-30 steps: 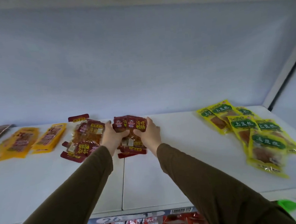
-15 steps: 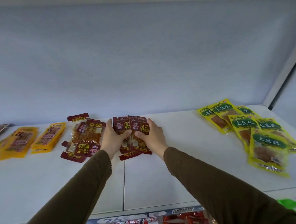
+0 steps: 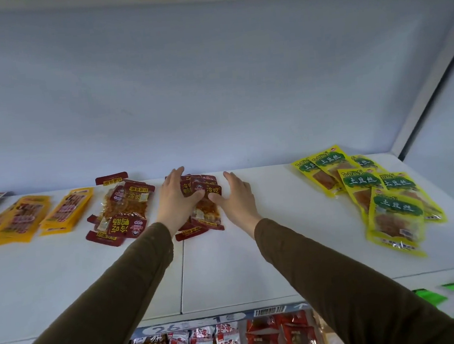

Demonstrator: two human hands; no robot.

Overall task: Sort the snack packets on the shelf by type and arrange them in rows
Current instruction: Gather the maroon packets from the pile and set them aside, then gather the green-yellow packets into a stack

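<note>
Mid-frame, the left hand [image 3: 177,201] lies flat with fingers spread on a stack of glossy dark-red packets [image 3: 202,204] on the white shelf [image 3: 229,268]. The right hand [image 3: 236,198] is open too, thumb touching the stack's right edge.

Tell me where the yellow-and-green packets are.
Head view: the yellow-and-green plastic packets lie overlapped at the white shelf's right end, apart from the right hand.
</note>
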